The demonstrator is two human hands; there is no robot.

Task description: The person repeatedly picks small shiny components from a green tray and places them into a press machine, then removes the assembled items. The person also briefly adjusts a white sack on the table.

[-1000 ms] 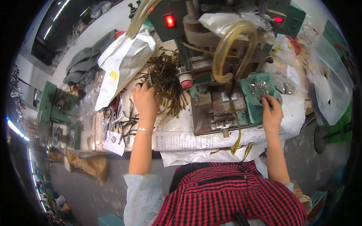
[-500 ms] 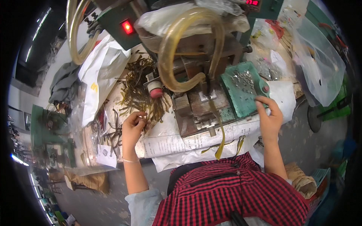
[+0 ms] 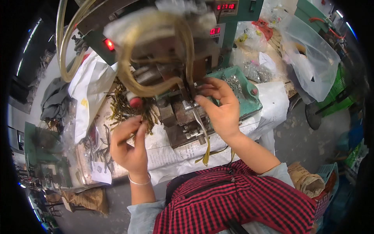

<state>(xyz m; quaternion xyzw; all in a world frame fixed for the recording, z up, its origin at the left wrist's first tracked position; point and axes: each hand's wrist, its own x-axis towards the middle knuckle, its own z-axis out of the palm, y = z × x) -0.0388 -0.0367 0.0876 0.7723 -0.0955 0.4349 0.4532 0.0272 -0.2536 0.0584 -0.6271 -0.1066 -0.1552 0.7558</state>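
Observation:
At the press (image 3: 177, 119), my right hand (image 3: 224, 111) reaches in from the right, thumb and fingertips bent together beside the small bright metal die (image 3: 189, 104). Whatever lies between those fingertips is too small or hidden to make out. A narrow olive strip (image 3: 206, 154) runs from the die down over the front of the press, its tail hanging free. My left hand (image 3: 130, 150) hovers left of the press, half curled and a little blurred, with nothing visible between thumb and forefinger. Just beyond its fingertips sits a round red button (image 3: 135, 102), near a heap of olive strips (image 3: 119, 107).
Right of the press stands a green tray (image 3: 251, 103) with small metal pieces (image 3: 233, 82). A thick clear hose (image 3: 126, 74) loops over the press. White plastic sheeting (image 3: 87, 93) lies at left, a clear bag (image 3: 311, 70) at right, printed paper (image 3: 156, 156) in front.
My right hand has moved left from the green tray to the die. My left hand's pinch has loosened, and it stays near the strips. The whole view has shifted, with the hose blurred.

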